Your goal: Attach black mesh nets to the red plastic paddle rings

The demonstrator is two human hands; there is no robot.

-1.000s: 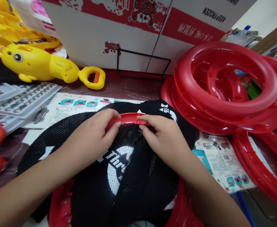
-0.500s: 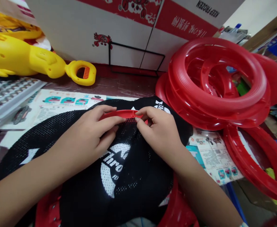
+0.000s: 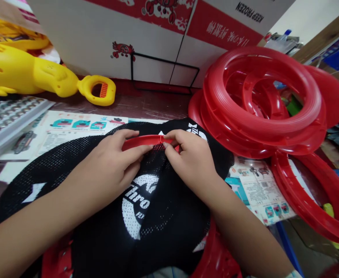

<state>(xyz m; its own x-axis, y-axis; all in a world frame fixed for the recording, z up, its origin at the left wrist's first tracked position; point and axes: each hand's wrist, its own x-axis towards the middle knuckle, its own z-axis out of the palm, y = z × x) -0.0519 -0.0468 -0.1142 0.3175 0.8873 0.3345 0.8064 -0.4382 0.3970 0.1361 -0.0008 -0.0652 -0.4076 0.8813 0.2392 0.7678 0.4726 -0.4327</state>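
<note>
Black mesh fabric [image 3: 169,216] with white printing is draped over a red plastic ring [image 3: 140,141], whose inner wall shows between my hands. My left hand [image 3: 119,156] pinches the fabric's edge against the ring, thumb in front and fingers behind. Close beside it, my right hand [image 3: 187,152] has thumb and forefinger closed on the fabric edge, at a small upright rib in the ring. Most of the ring is covered by the cloth. More red plastic [image 3: 216,255] shows under the fabric near my body.
Red plastic rings [image 3: 216,112] are stacked at the right, and another red ring [image 3: 308,216] overhangs the table edge. A yellow animal-shaped toy [image 3: 56,77] lies at the left, above a tray of small round parts [image 3: 19,116]. Behind stand a black wire frame [image 3: 165,61] and a white-and-red carton [image 3: 85,42].
The view has shifted slightly. Both hands keep nearly the same place on the fabric edge and ring, with only small finger movement.
</note>
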